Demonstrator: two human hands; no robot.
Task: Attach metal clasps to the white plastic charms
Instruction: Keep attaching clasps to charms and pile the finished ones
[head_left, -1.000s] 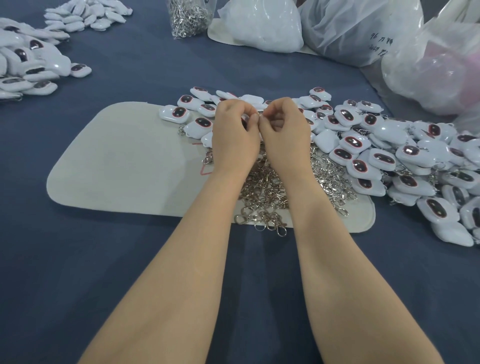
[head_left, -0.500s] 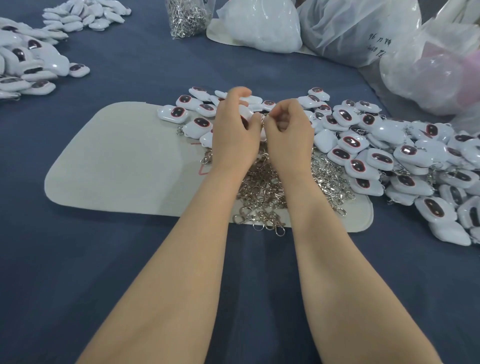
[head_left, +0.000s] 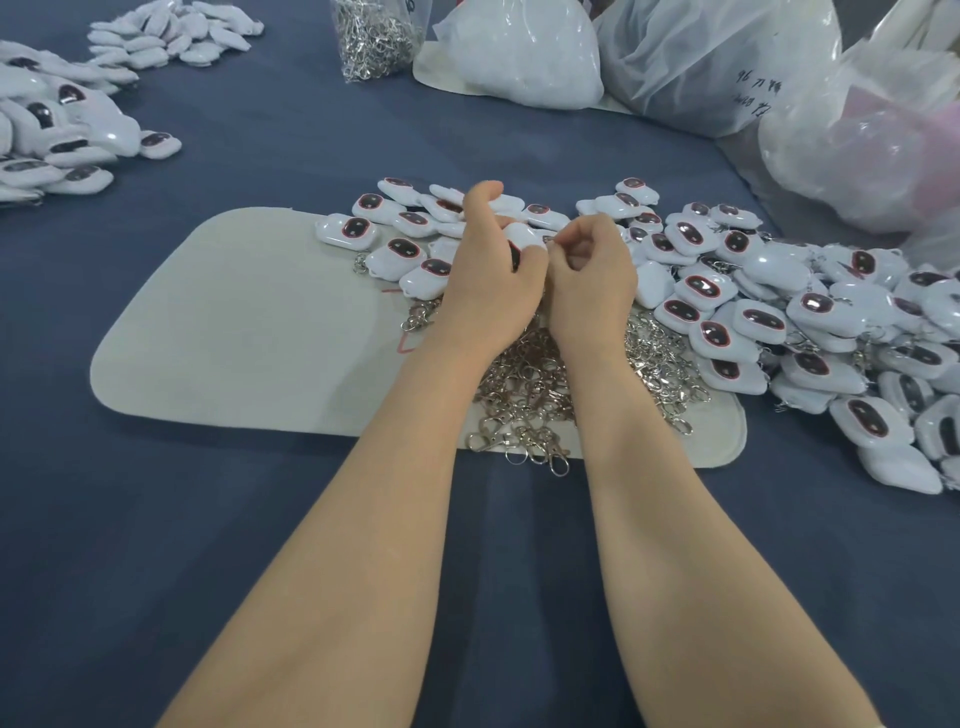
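Observation:
My left hand (head_left: 488, 275) grips a white plastic charm (head_left: 522, 235), its index finger raised above it. Right beside it, my right hand (head_left: 589, 270) pinches something small at the charm's edge; it is mostly hidden by the fingers, so I cannot tell if it is a clasp. Both hands hover over a heap of metal clasps (head_left: 540, 395) lying on a pale felt mat (head_left: 249, 332). Several white charms with dark red-rimmed ovals (head_left: 753, 317) are piled behind and to the right of my hands.
More white charms (head_left: 57, 135) lie in piles at the far left. A clear bag of clasps (head_left: 374, 36) stands at the back. Large plastic bags (head_left: 727, 62) crowd the back right. Blue cloth (head_left: 156, 545) covers the table.
My left index finger has lifted off and the charm now shows between my hands. The right hand has shifted slightly right and lower. The camera view has drifted a little.

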